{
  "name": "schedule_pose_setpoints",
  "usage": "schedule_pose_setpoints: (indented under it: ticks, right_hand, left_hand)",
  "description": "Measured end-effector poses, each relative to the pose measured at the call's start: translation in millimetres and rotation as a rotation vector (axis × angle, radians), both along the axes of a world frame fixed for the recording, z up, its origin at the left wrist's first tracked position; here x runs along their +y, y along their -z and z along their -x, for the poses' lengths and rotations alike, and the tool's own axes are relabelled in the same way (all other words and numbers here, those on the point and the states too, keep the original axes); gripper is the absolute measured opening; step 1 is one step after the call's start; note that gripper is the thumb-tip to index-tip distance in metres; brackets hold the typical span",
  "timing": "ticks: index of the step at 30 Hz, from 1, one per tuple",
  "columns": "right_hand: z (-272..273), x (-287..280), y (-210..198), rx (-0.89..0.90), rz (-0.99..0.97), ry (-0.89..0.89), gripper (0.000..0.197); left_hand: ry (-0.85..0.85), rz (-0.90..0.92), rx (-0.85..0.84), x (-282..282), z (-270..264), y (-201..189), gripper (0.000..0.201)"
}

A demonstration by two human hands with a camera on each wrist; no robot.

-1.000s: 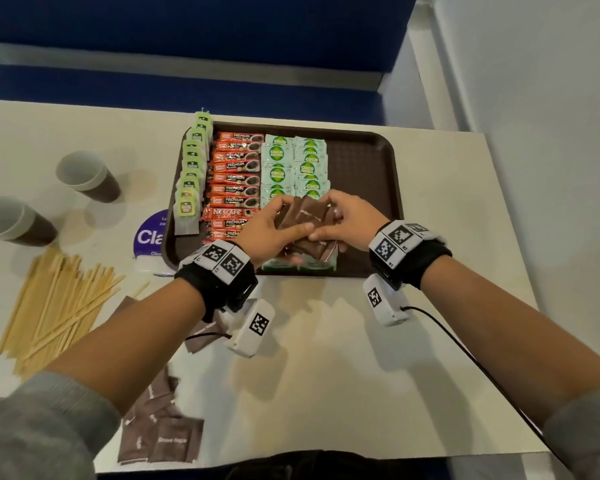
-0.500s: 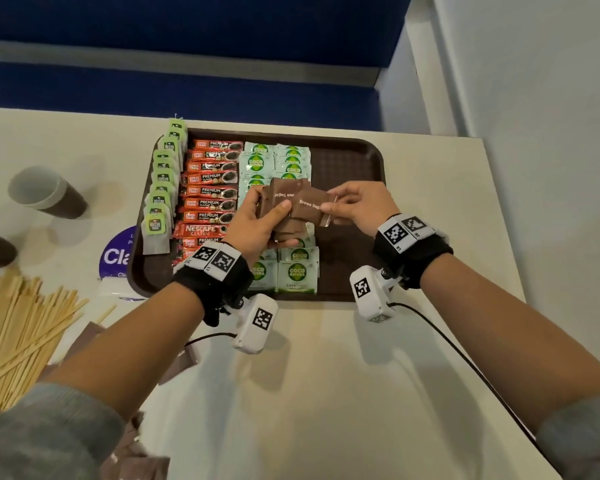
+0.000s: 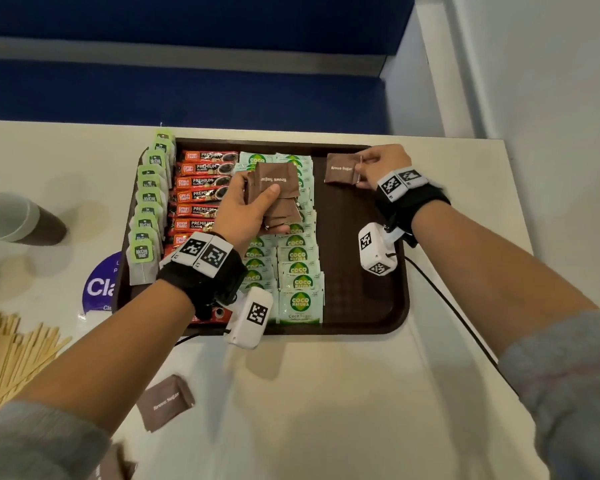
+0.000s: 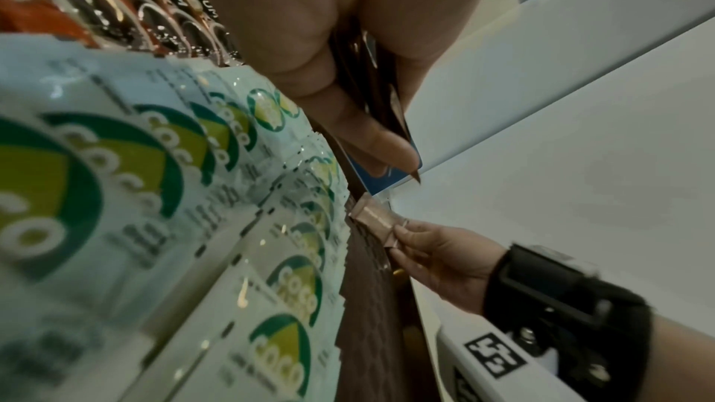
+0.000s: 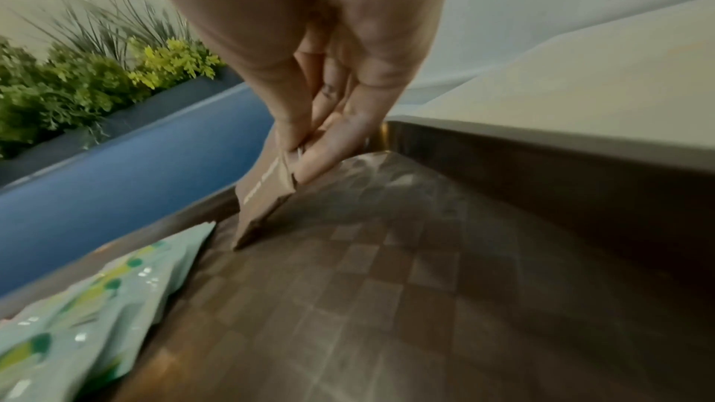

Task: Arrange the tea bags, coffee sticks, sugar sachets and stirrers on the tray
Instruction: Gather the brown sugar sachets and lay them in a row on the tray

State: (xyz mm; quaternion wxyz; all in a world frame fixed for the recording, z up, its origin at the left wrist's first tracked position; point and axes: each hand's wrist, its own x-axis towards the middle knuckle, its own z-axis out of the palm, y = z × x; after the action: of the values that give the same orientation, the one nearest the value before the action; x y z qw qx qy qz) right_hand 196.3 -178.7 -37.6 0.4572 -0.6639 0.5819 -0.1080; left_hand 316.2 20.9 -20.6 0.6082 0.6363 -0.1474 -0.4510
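My left hand [image 3: 248,209] gripping stack of brown sugar sachets [image 3: 278,188] above coco sugar rows [image 3: 297,258], thumb pressing on top. My right hand [image 3: 378,168] pinching single brown sachet [image 3: 340,168] by its edge at tray [image 3: 361,306] far right corner. Head view showing it over bare tray floor; right wrist view showing its lower corner touching floor [image 5: 387,286], sachet [image 5: 263,204] tilted. Left wrist view showing stack edge-on between my fingers [image 4: 371,136]. Head view alone showing tea bags [image 3: 146,216], coffee sticks [image 3: 201,195], stirrers [image 3: 11,355] lying on table [image 3: 326,410], loose sachet [image 3: 165,401] there too.
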Motion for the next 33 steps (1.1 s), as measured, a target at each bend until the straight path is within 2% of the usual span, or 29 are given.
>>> schedule_pose_setpoints:
  ticks: [3,6,19,23,26,29,31,33]
  right_hand:
    - [-10,-11,12,0.053,0.057,-0.018,0.023]
    - [-17,-18,21,0.078,0.113,-0.02,0.034]
    - [-25,-23,32,0.062,0.093,-0.02,0.032]
    - [-22,-20,30,0.069,0.111,-0.024,0.028]
    - [-18,-14,18,0.059,0.214,-0.039,0.017]
    - [-20,9,-9,-0.025,0.259,-0.191,0.025]
    - [-24,28,-26,-0.111,0.133,-0.374,0.028]
    - [-27,43,-36,-0.173,0.006,-0.529,0.022]
  left_hand:
    - [0.001,0.004,0.014,-4,-5,2,0.026]
    - [-0.003,0.007,0.02,-6,-9,5,0.027]
    - [0.002,-0.002,0.007,-11,-12,7,0.026]
    - [0.003,-0.009,0.018,-11,-12,6,0.024]
    - [0.005,-0.007,0.022,-12,-12,6,0.024]
    - [0.009,0.0,0.021,-12,-10,6,0.022]
    - [0.016,0.002,0.017,-12,-8,5,0.023]
    - [0.029,0.0,0.004,-12,-6,4,0.023]
